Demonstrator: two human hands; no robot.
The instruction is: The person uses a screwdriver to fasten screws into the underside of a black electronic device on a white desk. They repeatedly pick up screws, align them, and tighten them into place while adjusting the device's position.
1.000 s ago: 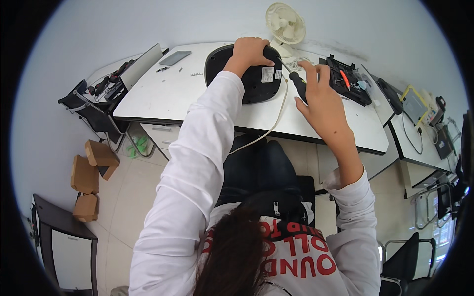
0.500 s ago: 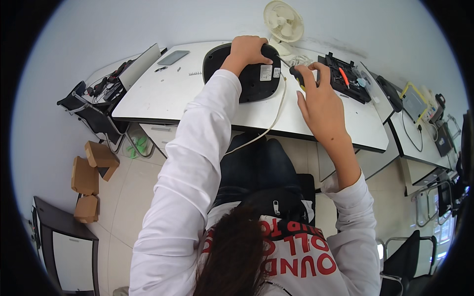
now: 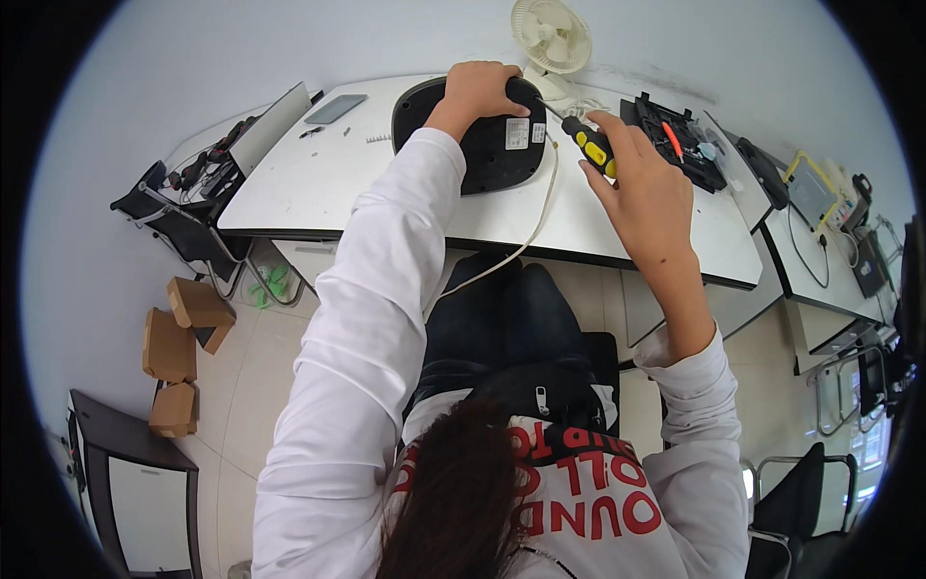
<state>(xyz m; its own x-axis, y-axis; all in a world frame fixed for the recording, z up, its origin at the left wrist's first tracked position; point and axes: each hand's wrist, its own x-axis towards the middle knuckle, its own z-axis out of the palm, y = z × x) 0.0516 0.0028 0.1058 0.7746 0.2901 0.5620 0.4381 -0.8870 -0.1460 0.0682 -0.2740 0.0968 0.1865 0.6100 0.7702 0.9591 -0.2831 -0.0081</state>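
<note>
A rounded black appliance [image 3: 494, 166] lies on the white table with its underside up, showing pale labels and recessed holes. My left hand [image 3: 478, 92] grips its far edge, thumb pressed on the underside. In my right hand [image 3: 651, 198] is a screwdriver [image 3: 592, 147] with a black and yellow handle, held between thumb and fingers. Its shaft slants toward the appliance's far right corner; whether the tip sits in a hole is too small to tell. A pale cord [image 3: 546, 205] runs from beside the appliance over the table's near edge.
Behind the appliance stands a cream fan [image 3: 552, 39]. An open black tool case [image 3: 675, 145] with an orange-red tool lies at the right. Left on the white table [image 3: 309, 198] are a grey flat device [image 3: 337, 109] and a row of small parts [image 3: 378, 139].
My right hand has turned and opened up somewhat around the screwdriver, so more of its yellow and black handle shows. My left hand keeps its hold on the appliance.
</note>
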